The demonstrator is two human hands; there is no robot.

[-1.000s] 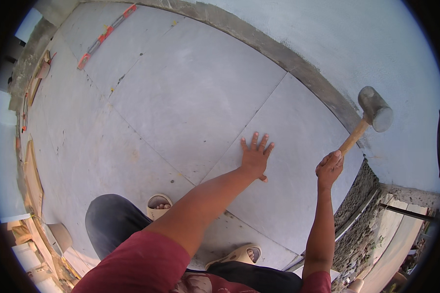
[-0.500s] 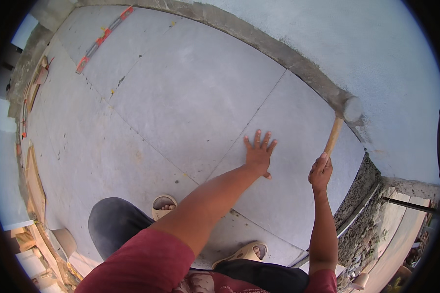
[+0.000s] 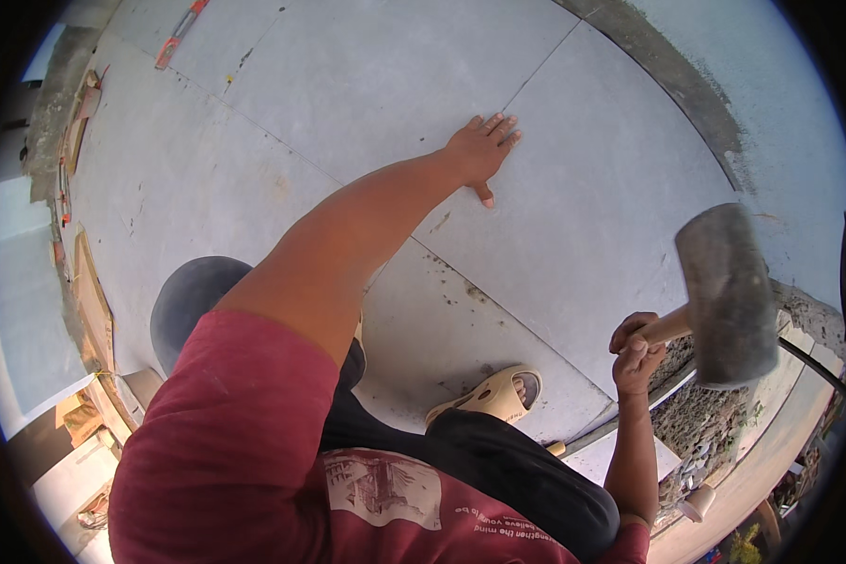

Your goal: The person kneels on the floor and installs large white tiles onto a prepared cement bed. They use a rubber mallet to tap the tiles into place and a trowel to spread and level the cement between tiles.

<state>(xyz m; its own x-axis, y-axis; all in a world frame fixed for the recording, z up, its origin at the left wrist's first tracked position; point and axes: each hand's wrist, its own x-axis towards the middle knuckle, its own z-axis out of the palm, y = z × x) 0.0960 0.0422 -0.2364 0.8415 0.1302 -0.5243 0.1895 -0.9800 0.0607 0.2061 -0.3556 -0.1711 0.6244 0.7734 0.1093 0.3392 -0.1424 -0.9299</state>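
Observation:
Near the upper middle, my left hand lies on a large grey floor tile, fingers spread, close to a seam between tiles. At the lower right, my right hand grips the wooden handle of a mallet, whose big dark grey head is raised and slightly blurred, near the camera and in front of the tile's right end and the rough edge beyond it. My dark-trousered legs are bent beneath me, with a beige sandal on the tile below my left arm.
A red spirit level lies at the upper left. A pale wall with a cement strip runs along the right. Wooden boards line the left edge. Rubble, a plank and a small cup lie at the lower right.
The mallet has moved from beside the wall base down and toward the camera, growing larger. The view has shifted; my left hand, still spread on the tile, appears higher up.

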